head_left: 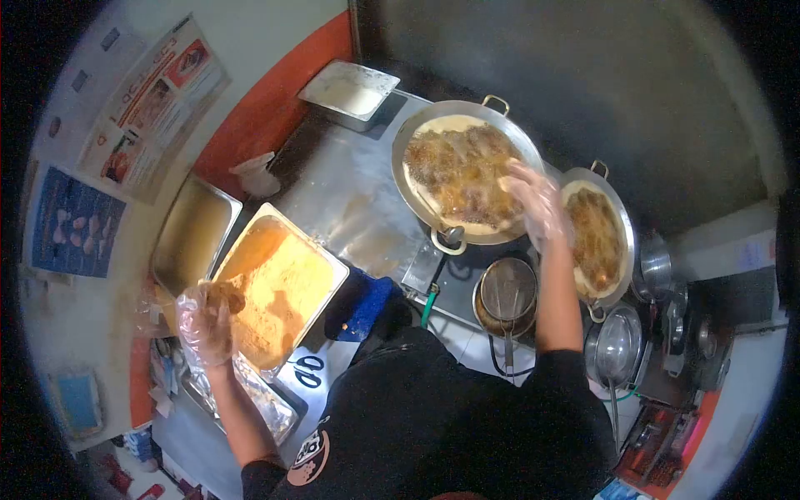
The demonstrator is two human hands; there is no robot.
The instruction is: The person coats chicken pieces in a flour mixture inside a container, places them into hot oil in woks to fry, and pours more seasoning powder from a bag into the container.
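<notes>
My left hand [205,329], in a clear plastic glove, is closed around a brown breaded piece [227,297], whose exact kind I cannot make out. It is at the left edge of a metal tray [340,273] filled with orange-tan breading flour [287,287]. My right hand [537,200], also gloved, is over the right side of a large two-handled frying pan [402,185]. Its fingers are stretched out, and nothing shows in them. Brown pieces [458,171] fry in foaming oil in that pan.
Right of it, a second pan [627,242] holds more frying pieces. A strainer [508,292] rests over a pot below, and another strainer [621,333] is further right. A metal tub of liquid [196,229] and a tray of white powder [350,90] stand left and back.
</notes>
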